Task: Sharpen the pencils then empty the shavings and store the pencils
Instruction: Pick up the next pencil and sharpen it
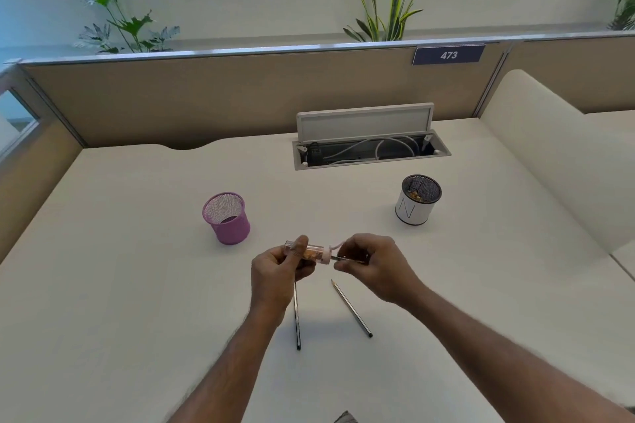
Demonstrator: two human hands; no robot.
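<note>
Two hands met above the white desk [137, 285]: the left hand [278, 271] was clamped on a clear pink sharpener [311, 252] holding shavings, the right hand [372, 264] pinched a pencil [348, 260] pushed into its cap end. Two more pencils lay below — one [297, 323] partly under the left wrist, one [351, 308] just right. A purple mesh cup [226, 218] stood left, a white-wrapped mesh cup [416, 199] right.

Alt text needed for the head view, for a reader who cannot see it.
Over a white desk, the left hand holds a small clear sharpener while the right hand pushes a pencil into it. Two more pencils lie below; a pink mesh cup and a white cup stand behind.
</note>
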